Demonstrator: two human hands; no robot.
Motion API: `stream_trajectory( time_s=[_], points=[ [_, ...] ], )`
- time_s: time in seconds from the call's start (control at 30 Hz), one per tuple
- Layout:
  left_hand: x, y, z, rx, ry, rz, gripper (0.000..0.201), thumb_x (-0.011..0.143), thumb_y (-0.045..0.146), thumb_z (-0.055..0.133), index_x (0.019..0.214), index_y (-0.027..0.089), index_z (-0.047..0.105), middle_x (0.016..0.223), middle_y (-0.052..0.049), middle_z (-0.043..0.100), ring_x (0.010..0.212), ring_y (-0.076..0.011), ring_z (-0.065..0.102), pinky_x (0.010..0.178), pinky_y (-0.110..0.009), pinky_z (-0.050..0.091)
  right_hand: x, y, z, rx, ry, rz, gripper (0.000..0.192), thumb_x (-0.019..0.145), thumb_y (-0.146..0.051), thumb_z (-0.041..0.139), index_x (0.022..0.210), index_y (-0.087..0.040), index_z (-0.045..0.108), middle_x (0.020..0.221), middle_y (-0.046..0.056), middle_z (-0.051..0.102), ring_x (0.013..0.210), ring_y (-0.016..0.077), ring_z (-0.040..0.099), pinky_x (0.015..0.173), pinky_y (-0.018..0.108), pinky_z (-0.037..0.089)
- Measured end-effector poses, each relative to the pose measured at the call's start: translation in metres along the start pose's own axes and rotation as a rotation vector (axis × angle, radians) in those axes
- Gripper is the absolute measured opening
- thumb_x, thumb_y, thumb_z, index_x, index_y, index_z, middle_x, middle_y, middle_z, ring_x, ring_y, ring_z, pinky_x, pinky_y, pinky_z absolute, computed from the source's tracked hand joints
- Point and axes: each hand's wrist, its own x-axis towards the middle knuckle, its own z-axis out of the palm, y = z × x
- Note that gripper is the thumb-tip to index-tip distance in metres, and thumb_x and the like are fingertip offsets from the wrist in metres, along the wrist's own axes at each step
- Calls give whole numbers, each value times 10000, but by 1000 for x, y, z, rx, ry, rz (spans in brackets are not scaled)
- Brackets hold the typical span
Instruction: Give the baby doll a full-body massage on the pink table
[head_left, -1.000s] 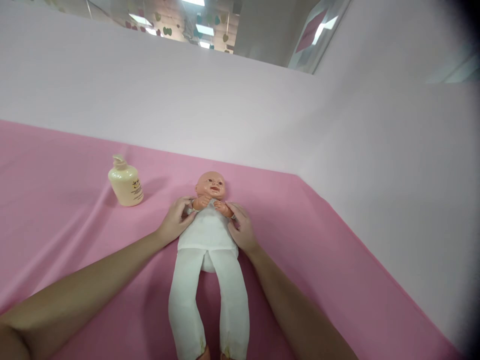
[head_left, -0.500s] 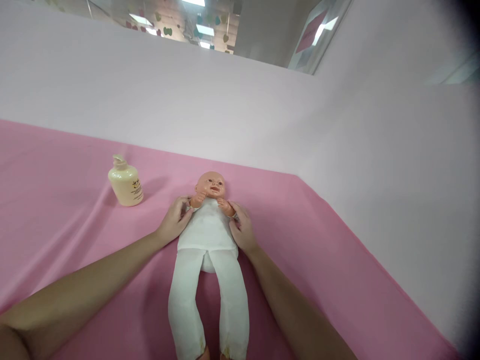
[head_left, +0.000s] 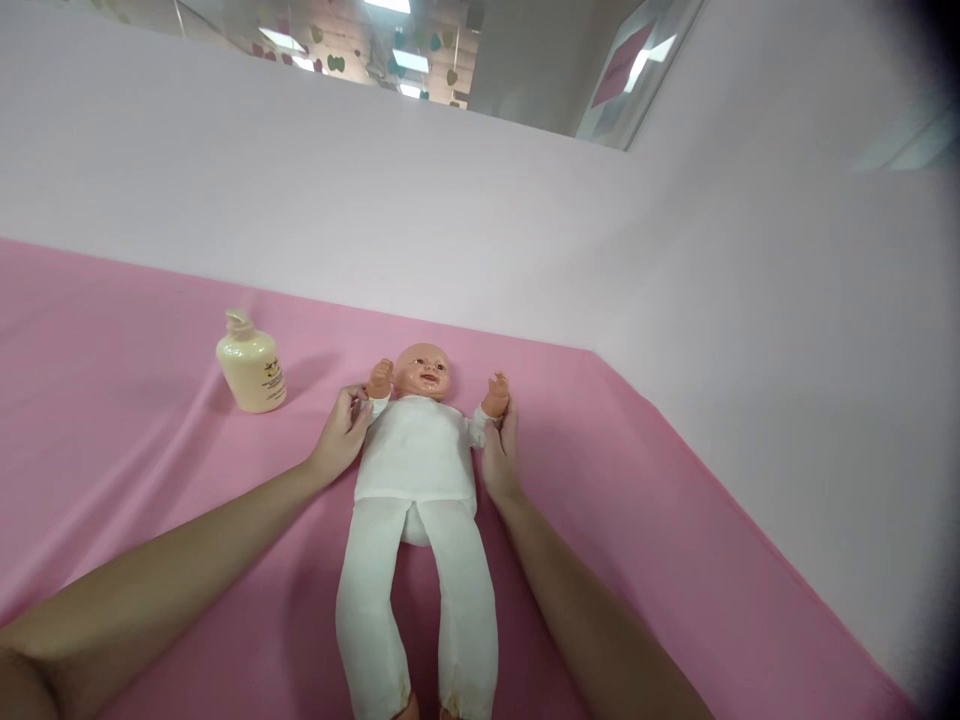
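A baby doll (head_left: 417, 470) in white clothes lies on its back on the pink cloth (head_left: 135, 470), head away from me and legs toward me. My left hand (head_left: 341, 440) grips the doll's arm on the left side, and that arm is raised beside the head. My right hand (head_left: 501, 450) grips the doll's other arm, held out and up on the right. The doll's small hands point upward.
A cream pump bottle (head_left: 251, 365) stands on the cloth to the left of the doll's head. A pale wall (head_left: 480, 230) runs behind the table and along its right side.
The doll's arms were folded over its chest; both my hands have spread them outward and up to the sides of its head.
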Motion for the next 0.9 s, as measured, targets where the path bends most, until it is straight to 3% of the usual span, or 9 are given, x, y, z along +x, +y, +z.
stream_trajectory(
  time_s=[0.17,0.43,0.67,0.9],
  points=[
    [0,-5,-1,-45,34,-24,185,980,410,435,1055,242,418,1191,-85,591,1109,-192,582,946,-377,484,1,10,0,6,13,-39,590,999,-391,346,1558,-287,189,1567,83,393,1438,172,395,1161,432,383],
    [0,-6,-2,-124,46,-97,209,962,420,466,1063,239,442,1159,-71,594,1070,-193,586,938,-382,485,-1,-11,3,156,-57,138,590,956,-346,409,1530,-344,272,1593,6,354,1483,180,316,1246,467,227],
    [-1,1,0,-122,-24,-57,246,920,405,532,1072,245,424,1273,-98,566,1211,-215,555,1046,-418,446,-1,-19,2,7,-239,-15,527,960,-319,436,1482,-290,374,1531,61,446,1429,224,403,1209,479,311],
    [-3,-2,1,-61,-104,-41,246,901,335,554,1109,239,465,1314,-107,559,1269,-233,524,1106,-469,390,2,-11,1,-163,-332,-143,587,859,-140,444,1428,-282,467,1439,63,535,1356,237,468,1174,488,357]
  ],
)
